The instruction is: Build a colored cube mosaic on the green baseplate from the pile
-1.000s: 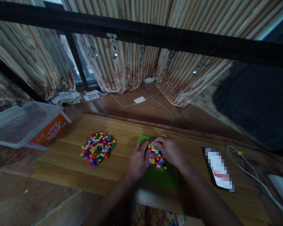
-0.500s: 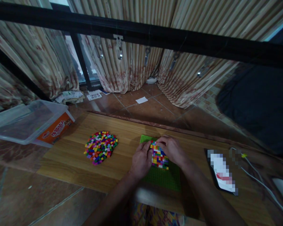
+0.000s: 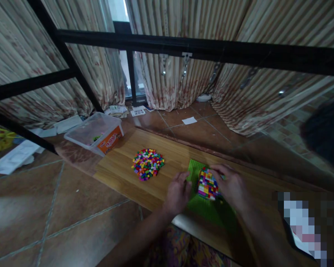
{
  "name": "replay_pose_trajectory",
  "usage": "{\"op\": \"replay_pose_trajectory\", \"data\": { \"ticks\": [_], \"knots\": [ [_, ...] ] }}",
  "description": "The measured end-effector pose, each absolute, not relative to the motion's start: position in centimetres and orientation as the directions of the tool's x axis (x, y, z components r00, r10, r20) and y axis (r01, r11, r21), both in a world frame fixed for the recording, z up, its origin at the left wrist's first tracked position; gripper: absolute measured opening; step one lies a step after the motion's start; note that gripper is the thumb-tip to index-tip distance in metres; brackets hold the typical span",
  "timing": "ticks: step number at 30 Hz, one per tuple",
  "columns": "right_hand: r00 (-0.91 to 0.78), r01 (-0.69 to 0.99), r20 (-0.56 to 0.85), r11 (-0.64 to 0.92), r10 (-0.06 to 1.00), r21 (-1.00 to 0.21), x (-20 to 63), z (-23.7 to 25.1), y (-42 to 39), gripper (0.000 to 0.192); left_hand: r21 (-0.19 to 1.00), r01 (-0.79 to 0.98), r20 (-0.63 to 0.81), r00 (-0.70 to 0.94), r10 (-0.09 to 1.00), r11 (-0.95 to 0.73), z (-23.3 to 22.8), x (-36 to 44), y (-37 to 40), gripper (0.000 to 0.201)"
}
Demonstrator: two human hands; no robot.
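My left hand (image 3: 178,193): it rests flat at the 9 o'clock edge of the green plate, fingers loosely spread, nothing pinched in it – it just touches the plate and the wood.
My right hand (image 3: 231,184): it curls around the 3 o'clock side of the block patch, fingers bent over the top edge. I cannot tell if a small block sits under my fingertips.
Green plate (image 3: 211,211): it lies flat on the wooden board (image 3: 122,174), right in front of me.
Block patch (image 3: 208,183): lots of little colored blocks pressed tight together on the far half of the green plate, between my two hands.
Loose blocks (image 3: 148,163): a bright heap on the board at about 10 o'clock from the plate, well apart from my hands.
Doing it well: I think I should hold the plate still with my left hand and push each block straight down so it sits level with its neighbors – no gaps, no tilting.
Watch out: pushing from the side could pop other blocks loose.
Plastic box (image 3: 94,131): a clear tub at 11 o'clock, past the heap.
Writing: the box has an orange label with white letters, too small and blurry for me to read.
Paper on the floor (image 3: 138,111): it has a printed square code, not readable.
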State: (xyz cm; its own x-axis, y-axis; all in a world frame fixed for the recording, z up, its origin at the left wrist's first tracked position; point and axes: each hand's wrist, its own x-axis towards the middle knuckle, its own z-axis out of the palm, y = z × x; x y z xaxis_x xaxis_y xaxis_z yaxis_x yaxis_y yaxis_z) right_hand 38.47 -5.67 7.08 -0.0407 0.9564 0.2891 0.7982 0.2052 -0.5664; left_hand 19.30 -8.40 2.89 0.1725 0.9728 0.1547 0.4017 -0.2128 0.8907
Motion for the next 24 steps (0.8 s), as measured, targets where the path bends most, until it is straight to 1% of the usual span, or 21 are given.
{"op": "replay_pose_trajectory", "data": {
  "ticks": [2, 4, 6, 8, 11, 14, 16, 18, 21, 24],
  "knots": [
    [-0.091, 0.764, 0.295, 0.256, 0.951, -0.592, 35.7, 7.6, -6.6, 0.020, 0.890, 0.401, 0.173, 0.139, 0.975, -0.215, 2.8, 16.9, -9.6, 0.031],
    [-0.216, 0.716, 0.275, 0.344, 0.937, -0.607, 32.4, 7.5, -7.2, 0.020, 0.878, 0.435, 0.178, 0.093, 0.980, -0.201, 2.7, 14.3, -10.6, 0.028],
    [-0.305, 0.673, 0.256, 0.397, 0.917, -0.624, 29.3, 6.7, -7.2, 0.021, 0.854, 0.480, 0.201, 0.054, 0.978, -0.202, 2.5, 11.7, -11.4, 0.026],
    [-0.350, 0.657, 0.243, 0.422, 0.905, -0.625, 26.6, 5.4, -6.8, 0.020, 0.818, 0.546, 0.230, -0.019, 0.973, -0.182, 2.4, 9.2, -11.9, 0.024],
    [-0.396, 0.655, 0.238, 0.455, 0.887, -0.604, 23.6, 3.6, -5.7, 0.020, 0.746, 0.659, 0.252, -0.146, 0.957, -0.097, 2.1, 6.4, -12.2, 0.024],
    [-0.416, 0.685, 0.238, 0.475, 0.878, -0.552, 21.9, 2.4, -4.7, 0.024, 0.661, 0.750, 0.259, -0.203, 0.944, -0.020, 1.8, 4.9, -12.0, 0.030],
    [-0.433, 0.701, 0.236, 0.490, 0.870, -0.518, 21.6, 1.8, -4.5, 0.025, 0.606, 0.795, 0.266, -0.174, 0.948, -0.024, 1.5, 4.7, -11.6, 0.035],
    [-0.450, 0.701, 0.236, 0.504, 0.862, -0.505, 22.0, 1.4, -4.6, 0.022, 0.568, 0.819, 0.281, -0.108, 0.954, -0.075, 1.2, 5.0, -11.2, 0.034],
    [-0.426, 0.714, 0.231, 0.482, 0.875, -0.507, 23.7, 1.0, -5.1, 0.017, 0.566, 0.808, 0.298, -0.017, 0.954, -0.162, 0.7, 5.9, -10.6, 0.028],
    [-0.375, 0.734, 0.210, 0.428, 0.903, -0.527, 25.8, 0.8, -5.6, 0.016, 0.589, 0.778, 0.307, 0.032, 0.951, -0.216, 0.4, 7.0, -10.1, 0.025]
  ]
}}
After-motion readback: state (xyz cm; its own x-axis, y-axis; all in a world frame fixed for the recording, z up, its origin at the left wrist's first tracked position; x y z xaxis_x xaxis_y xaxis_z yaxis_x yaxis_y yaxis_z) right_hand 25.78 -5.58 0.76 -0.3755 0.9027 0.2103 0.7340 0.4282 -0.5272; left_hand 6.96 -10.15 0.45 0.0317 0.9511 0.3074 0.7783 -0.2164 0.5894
